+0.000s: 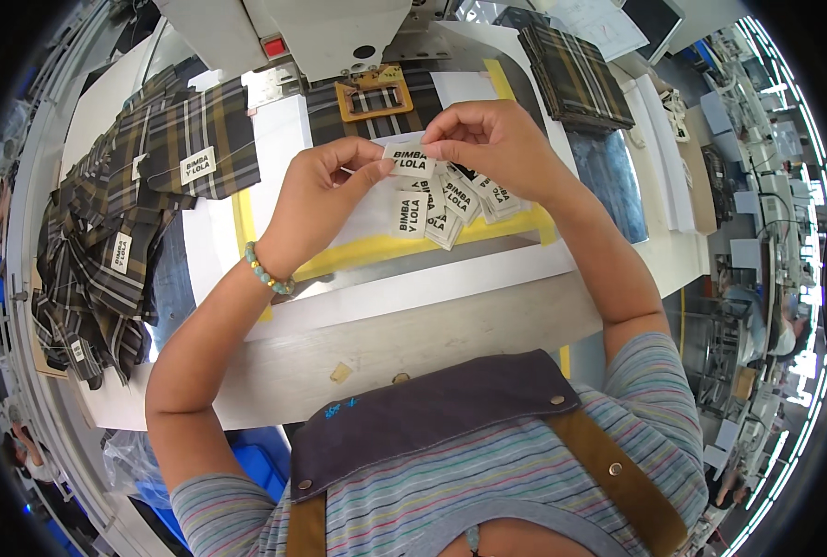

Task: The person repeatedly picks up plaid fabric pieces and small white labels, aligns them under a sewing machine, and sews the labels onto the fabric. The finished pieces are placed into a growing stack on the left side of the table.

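Between my two hands I hold a white fabric label [409, 161] with dark print. My left hand [332, 181], with a beaded bracelet at the wrist, pinches its left edge. The fingertips of my right hand [488, 139] pinch its upper right corner. Just below lies a loose pile of similar labels [458, 197] on the white work surface. Beyond my hands a yellow clamp frame [374, 100] rests on a plaid fabric piece [322, 116], under the head of a sewing machine [339, 37].
A heap of plaid pieces [107, 232], some bearing labels, covers the left side and hangs over the edge. A neat stack of plaid pieces [576, 76] sits at the far right. Yellow tape [376, 255] borders the work area. A blue bin [260, 461] stands below the table.
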Demonstrator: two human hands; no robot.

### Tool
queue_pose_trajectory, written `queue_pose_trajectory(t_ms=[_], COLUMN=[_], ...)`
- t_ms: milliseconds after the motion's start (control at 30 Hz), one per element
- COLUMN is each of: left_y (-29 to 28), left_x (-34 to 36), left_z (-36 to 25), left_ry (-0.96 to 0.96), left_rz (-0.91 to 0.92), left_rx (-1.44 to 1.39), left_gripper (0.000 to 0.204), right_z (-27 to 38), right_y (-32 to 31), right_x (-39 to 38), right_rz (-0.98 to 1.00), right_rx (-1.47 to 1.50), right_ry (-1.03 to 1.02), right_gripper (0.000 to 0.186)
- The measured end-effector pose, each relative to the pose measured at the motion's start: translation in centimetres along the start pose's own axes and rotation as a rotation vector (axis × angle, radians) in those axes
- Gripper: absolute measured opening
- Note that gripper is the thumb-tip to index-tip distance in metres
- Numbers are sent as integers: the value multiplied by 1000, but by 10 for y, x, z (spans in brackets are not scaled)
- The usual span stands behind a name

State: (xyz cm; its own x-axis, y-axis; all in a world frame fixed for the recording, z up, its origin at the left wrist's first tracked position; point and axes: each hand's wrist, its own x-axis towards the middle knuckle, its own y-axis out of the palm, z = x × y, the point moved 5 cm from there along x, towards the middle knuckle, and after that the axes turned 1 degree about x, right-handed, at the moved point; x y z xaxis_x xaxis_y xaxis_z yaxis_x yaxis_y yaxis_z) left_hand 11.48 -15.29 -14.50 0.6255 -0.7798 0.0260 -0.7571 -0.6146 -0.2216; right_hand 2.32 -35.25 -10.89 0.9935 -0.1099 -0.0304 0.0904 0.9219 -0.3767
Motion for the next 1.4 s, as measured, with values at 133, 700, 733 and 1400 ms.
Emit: queue_pose_trajectory(t_ms=[133,700,733,1400], left_y=[-20,-30,-30,-26], left_x=[7,26,27,33], left_z=[-22,0,1,13], left_ry=[362,659,654,600], left_rz=[-166,-43,-37,31], left_rx=[481,901,903,997], left_gripper=[17,37,38,52], right_z=[-14,-31,-29,-16], right_y=[-22,-12,-12,-3], right_x=[39,138,138,116], right_rz=[-61,54,53,-20], right_rx=[-163,-491,-502,-553], right_ry=[0,-257,-263,-326], right_gripper=[18,20,20,18])
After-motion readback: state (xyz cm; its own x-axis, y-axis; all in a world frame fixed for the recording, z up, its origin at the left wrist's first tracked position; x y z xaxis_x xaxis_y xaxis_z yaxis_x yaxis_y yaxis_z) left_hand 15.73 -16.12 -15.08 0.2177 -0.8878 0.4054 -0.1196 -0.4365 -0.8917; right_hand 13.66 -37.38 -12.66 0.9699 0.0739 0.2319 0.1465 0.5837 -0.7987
